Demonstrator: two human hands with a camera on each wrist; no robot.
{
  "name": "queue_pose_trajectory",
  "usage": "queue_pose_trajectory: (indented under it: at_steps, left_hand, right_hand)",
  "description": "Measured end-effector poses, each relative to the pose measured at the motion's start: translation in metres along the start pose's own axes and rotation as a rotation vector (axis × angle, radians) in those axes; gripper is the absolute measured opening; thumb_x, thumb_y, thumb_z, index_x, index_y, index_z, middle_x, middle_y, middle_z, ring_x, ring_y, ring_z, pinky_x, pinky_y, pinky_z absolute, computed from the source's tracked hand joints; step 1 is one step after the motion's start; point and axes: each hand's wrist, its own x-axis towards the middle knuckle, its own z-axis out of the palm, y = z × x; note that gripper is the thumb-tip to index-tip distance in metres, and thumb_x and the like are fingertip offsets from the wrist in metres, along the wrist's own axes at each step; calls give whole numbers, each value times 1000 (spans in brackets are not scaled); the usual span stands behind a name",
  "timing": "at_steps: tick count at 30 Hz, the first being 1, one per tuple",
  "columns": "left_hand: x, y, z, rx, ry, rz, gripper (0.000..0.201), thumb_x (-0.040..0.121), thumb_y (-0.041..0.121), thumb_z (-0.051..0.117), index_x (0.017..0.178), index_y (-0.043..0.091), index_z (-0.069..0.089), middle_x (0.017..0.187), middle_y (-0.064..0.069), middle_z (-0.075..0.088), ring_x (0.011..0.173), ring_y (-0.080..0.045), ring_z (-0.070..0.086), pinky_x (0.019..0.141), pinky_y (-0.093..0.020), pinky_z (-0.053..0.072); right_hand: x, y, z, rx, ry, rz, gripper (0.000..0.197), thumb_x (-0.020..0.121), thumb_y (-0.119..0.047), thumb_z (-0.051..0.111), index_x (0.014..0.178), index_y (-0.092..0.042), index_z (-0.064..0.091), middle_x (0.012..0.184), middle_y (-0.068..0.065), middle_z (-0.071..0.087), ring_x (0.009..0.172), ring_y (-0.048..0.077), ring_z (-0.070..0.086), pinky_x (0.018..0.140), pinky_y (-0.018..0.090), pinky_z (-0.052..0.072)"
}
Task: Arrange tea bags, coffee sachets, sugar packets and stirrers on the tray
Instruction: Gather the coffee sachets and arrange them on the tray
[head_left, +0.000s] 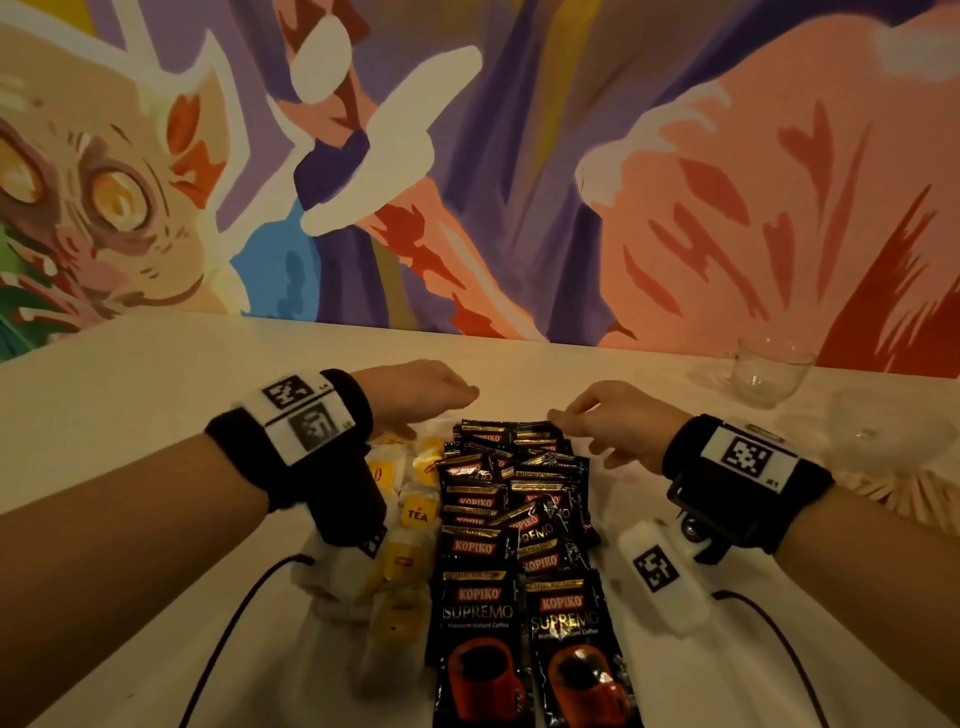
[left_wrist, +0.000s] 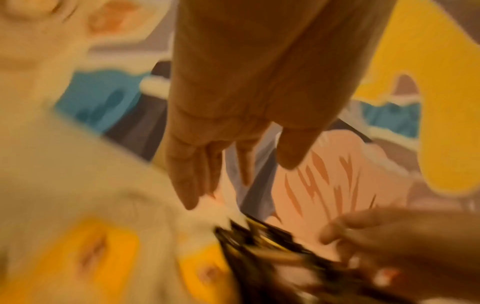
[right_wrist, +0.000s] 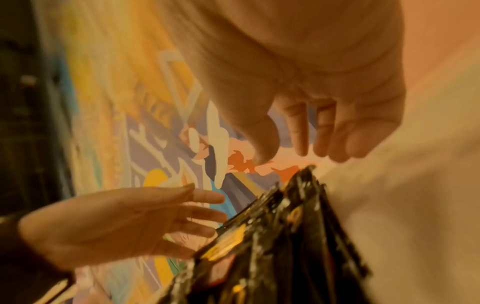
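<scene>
Black Kopiko coffee sachets (head_left: 514, 519) lie in an overlapping pile down the middle of the white table (head_left: 130, 415). Beside them on the left lie white tea bags (head_left: 410, 514) with yellow tags. My left hand (head_left: 447, 400) hovers over the far end of the tea bags, fingers straight, holding nothing. My right hand (head_left: 582, 421) hangs just above the far end of the sachets with fingers loosely bent and nothing in them. The blurred left wrist view shows the left hand (left_wrist: 233, 174), tea bags (left_wrist: 103, 257) and sachets (left_wrist: 259, 246). The right wrist view shows the right hand (right_wrist: 301, 148) above the sachets (right_wrist: 285, 236).
A clear glass cup (head_left: 769, 371) stands at the back right, with another glass vessel (head_left: 878, 431) in front of it. Pale wooden stirrers (head_left: 878, 499) lie fanned out at the right edge. A painted mural wall (head_left: 519, 182) rises directly behind the table.
</scene>
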Motion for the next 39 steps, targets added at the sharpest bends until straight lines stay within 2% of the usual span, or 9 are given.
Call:
queue_pose_trajectory:
  at_steps: [3,8,15,19,24,26,29,32,39]
  left_hand:
    - [4,3,-3,312,14,46,43,95,43,45,123,11,51,113,-4,57,93,-20,59,74,-27,53]
    - [13,6,7,347,-95,-18,44,87,51,55,90,7,58,81,-4,63,56,-16,60,56,-22,51]
    - [15,5,13,357,-49,-5,20,89,27,62,88,13,49,83,-8,58,61,-18,59,69,-29,55]
    - [11,3,10,340,-38,-10,15,90,22,61,82,16,50,71,-3,62,44,-8,57,48,-17,50]
    - [-2,4,3,263,47,0,27,97,26,49,109,3,59,102,-11,67,77,-21,68,76,-31,56]
    - [-11,4,0,236,48,-25,33,99,27,45,113,-1,56,92,-8,68,74,-22,70,78,-32,57]
    - [-28,-3,0,248,-9,-83,32,99,29,43,96,0,57,74,-7,67,43,-11,62,61,-22,55]
    - [-43,-9,7,304,-67,-115,34,98,29,47,88,0,61,73,-10,69,42,-10,61,60,-20,55]
    - [-55,-8,26,240,-103,-89,21,90,22,61,78,5,58,51,-2,66,39,-7,61,50,-16,53]
  right_hand:
    - [-3,0,0,-99,-93,30,38,83,-43,65,98,-10,57,94,3,57,78,14,52,56,25,48]
    - [-5,-5,9,-112,-163,61,46,80,-41,70,105,-4,63,100,12,67,79,18,59,48,20,47]
    - [-8,-9,12,-55,-87,32,17,86,-9,64,78,-14,51,86,7,54,69,20,55,44,23,50]
    - [-10,-9,13,-25,-48,13,15,90,-2,57,98,-14,50,99,10,53,74,20,55,42,23,49]
    - [-25,-10,6,-64,-39,31,32,96,-20,49,124,-5,48,105,9,52,94,22,50,65,34,52]
    - [-32,-6,5,-46,-46,76,36,98,-22,45,129,-3,44,117,10,50,92,21,50,65,34,52]
    - [-42,4,7,13,-96,153,16,99,-14,41,107,-2,49,95,7,48,69,16,47,61,33,50]
    - [-52,10,15,39,-148,182,23,99,-8,38,80,-5,51,74,8,46,60,16,41,60,32,49]
    - [-64,3,29,48,-175,151,24,99,-7,37,77,-6,46,69,10,49,58,19,48,57,29,45]
